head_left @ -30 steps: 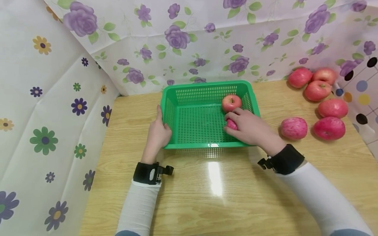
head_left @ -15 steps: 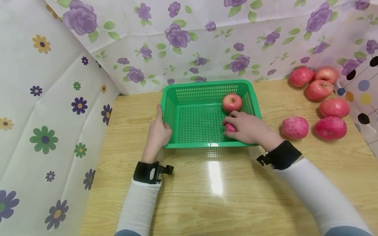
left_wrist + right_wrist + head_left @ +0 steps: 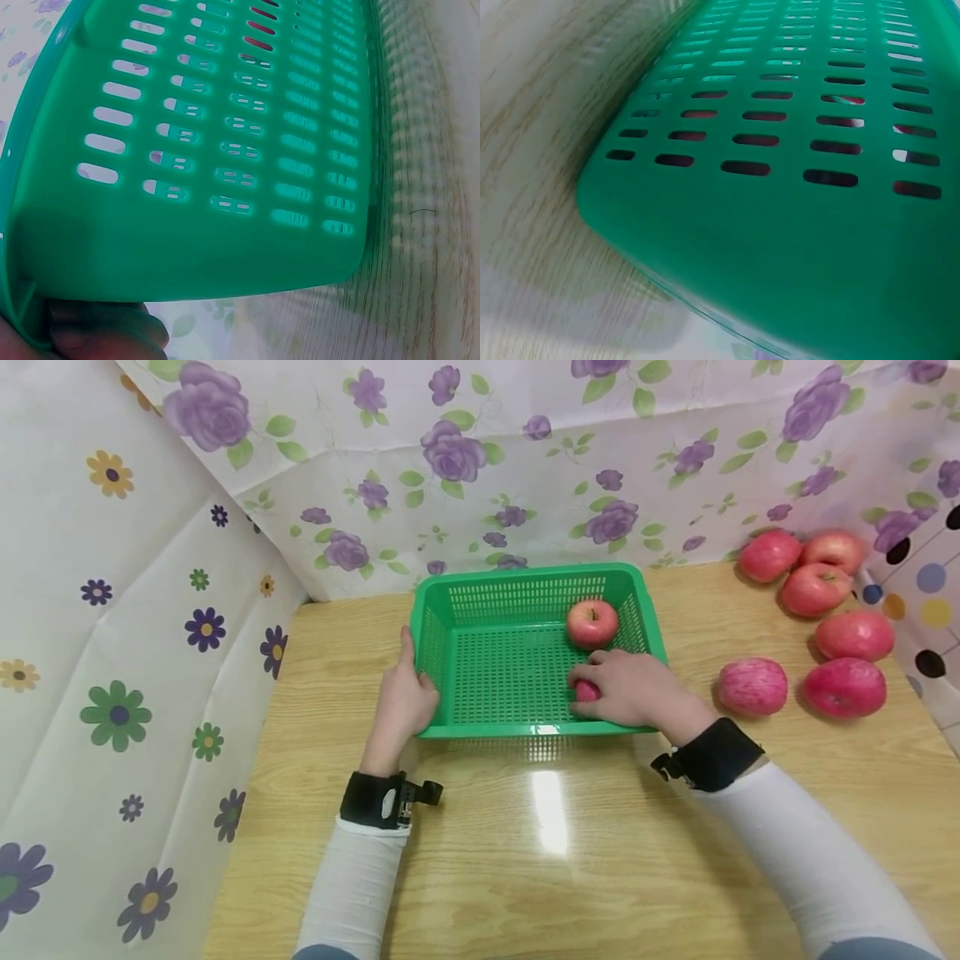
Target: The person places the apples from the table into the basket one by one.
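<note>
A green plastic basket (image 3: 495, 732) with slotted walls stands on the table. My left hand (image 3: 405, 697) grips its left rim; in the left wrist view the fingers (image 3: 112, 330) curl around the basket's edge. Inside the basket's right end, my right hand (image 3: 633, 689) holds a pinkish-red apple (image 3: 587, 692) low near the front wall, and the fingers cover most of it. Another red apple (image 3: 592, 625), stem up, sits just behind it in the back right corner. The right wrist view shows mainly the basket's slotted outer wall (image 3: 727, 225), with reddish patches through its slots.
Right of the basket, a striped pink apple (image 3: 753, 687) lies on the wooden table (image 3: 480, 860). Farther right are two red apples, one behind a darker apple (image 3: 844, 688), and a back cluster including an apple (image 3: 816, 589). Flowered sheets (image 3: 300, 460) hang behind and left.
My right hand has shifted slightly toward the basket's front wall with the apple. The left hand keeps its grip on the rim, and the other apples stay put.
</note>
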{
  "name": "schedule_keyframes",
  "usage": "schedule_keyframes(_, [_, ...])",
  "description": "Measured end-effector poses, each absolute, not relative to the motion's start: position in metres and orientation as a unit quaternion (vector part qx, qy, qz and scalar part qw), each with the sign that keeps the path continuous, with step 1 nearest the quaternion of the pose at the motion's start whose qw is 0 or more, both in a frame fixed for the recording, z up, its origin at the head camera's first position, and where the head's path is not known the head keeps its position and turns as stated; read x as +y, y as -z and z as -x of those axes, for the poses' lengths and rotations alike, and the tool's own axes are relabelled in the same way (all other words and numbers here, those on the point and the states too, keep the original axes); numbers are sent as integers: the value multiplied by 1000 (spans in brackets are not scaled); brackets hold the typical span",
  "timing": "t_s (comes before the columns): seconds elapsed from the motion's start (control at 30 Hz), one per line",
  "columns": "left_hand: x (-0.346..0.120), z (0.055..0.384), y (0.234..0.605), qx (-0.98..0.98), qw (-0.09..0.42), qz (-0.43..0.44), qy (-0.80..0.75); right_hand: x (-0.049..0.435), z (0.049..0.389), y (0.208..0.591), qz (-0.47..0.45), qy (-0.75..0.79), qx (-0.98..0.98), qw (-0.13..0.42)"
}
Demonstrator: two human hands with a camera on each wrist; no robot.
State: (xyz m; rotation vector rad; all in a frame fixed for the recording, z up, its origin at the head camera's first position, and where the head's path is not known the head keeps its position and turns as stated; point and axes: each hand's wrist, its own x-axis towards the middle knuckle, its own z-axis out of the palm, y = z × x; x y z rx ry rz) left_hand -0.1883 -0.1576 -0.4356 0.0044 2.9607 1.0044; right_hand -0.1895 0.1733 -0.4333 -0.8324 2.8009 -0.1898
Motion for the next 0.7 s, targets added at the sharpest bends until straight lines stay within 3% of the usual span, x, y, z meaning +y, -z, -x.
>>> schedule_keyframes(0.7, [-155, 186, 437, 945, 11, 5, -325, 176, 187, 436, 272, 92, 957, 52])
